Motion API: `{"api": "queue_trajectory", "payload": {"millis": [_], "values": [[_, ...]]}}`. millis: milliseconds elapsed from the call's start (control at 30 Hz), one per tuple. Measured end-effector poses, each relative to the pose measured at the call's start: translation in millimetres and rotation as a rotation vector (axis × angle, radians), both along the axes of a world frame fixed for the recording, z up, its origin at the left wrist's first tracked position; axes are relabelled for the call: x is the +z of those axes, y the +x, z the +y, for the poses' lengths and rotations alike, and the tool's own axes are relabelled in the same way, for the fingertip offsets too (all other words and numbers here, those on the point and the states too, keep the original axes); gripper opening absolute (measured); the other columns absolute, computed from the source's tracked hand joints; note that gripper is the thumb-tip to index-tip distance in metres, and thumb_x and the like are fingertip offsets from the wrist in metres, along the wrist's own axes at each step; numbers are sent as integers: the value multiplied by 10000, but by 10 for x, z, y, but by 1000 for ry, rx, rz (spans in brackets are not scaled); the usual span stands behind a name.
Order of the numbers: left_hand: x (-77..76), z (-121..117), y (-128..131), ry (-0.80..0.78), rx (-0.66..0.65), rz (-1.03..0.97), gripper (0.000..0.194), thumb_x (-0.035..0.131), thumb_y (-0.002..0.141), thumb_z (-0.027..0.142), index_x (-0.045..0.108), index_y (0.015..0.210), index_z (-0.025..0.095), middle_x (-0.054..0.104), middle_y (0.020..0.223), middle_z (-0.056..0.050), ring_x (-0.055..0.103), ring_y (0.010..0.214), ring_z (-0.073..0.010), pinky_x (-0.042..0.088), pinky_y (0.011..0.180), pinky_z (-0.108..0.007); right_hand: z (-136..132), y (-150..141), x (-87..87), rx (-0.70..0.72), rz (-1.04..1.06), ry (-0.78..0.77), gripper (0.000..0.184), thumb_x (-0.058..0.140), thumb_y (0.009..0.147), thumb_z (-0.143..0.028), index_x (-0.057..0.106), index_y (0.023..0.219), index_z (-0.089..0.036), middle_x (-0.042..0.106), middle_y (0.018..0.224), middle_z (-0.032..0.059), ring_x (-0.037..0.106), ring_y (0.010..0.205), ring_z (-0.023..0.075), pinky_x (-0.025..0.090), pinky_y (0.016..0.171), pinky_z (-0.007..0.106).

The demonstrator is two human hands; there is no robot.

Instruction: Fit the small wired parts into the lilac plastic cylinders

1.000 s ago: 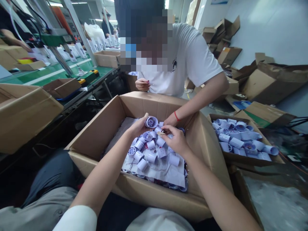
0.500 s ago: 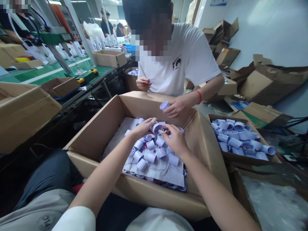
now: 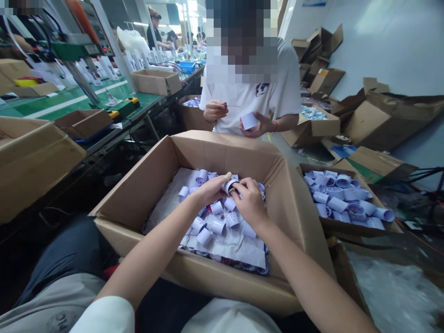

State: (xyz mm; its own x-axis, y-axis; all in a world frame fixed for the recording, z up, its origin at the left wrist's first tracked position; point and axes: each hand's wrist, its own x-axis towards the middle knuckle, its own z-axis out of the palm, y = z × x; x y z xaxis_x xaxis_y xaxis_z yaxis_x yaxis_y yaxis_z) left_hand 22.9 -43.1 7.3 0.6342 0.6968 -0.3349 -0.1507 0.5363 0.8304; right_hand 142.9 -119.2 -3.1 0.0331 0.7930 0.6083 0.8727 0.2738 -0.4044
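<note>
My left hand (image 3: 214,188) is wrapped round a white plastic cylinder (image 3: 228,185), whose open end faces my right side. At that opening, the fingers of my right hand (image 3: 248,198) are pinched together and partly inside; a small dark part shows by the fingertips, too hidden to name. Below both hands, several similar white cylinders (image 3: 218,226) lie loose on a paper sheet (image 3: 229,247) inside a big cardboard box (image 3: 204,282). Bits of red show among them.
Across the box a co-worker (image 3: 249,92) holds another white cylinder (image 3: 249,120) and a small red part (image 3: 225,105). At right stands a carton of cylinders (image 3: 342,229), with a box of clear plastic (image 3: 391,286) nearer me. A green workbench (image 3: 38,108) runs along the left.
My right fingers have moved into the cylinder's opening, and the cylinder has turned slightly. The co-worker has drawn back from the box, raising a cylinder toward the red part.
</note>
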Motion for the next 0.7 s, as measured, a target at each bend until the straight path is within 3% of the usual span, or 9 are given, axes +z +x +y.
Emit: {"api": "queue_trajectory", "payload": {"millis": [233,433,700], "values": [[-55,5,34,13,5,85,286,552,860,370,595,739,115,555,611,-3,525,539,-97,427,492,-196,-19,10,27,-100,-33,-49,96,637,766,-156,717,779,-206,525,854,74,476,821,222,439,720,325],[-65,4,21,-4,27,104,235,582,837,319,582,713,120,557,583,3,527,520,-97,426,487,-200,11,29,-15,-12,-56,-176,175,585,793,-136,726,827,-232,601,947,67,509,817,212,437,736,334],[0,-38,31,-44,50,78,268,500,890,302,575,698,131,537,570,10,504,486,-86,402,440,-186,30,29,-26,35,218,-95,195,538,775,-101,689,776,-223,629,902,51,580,851,202,464,787,331]]}}
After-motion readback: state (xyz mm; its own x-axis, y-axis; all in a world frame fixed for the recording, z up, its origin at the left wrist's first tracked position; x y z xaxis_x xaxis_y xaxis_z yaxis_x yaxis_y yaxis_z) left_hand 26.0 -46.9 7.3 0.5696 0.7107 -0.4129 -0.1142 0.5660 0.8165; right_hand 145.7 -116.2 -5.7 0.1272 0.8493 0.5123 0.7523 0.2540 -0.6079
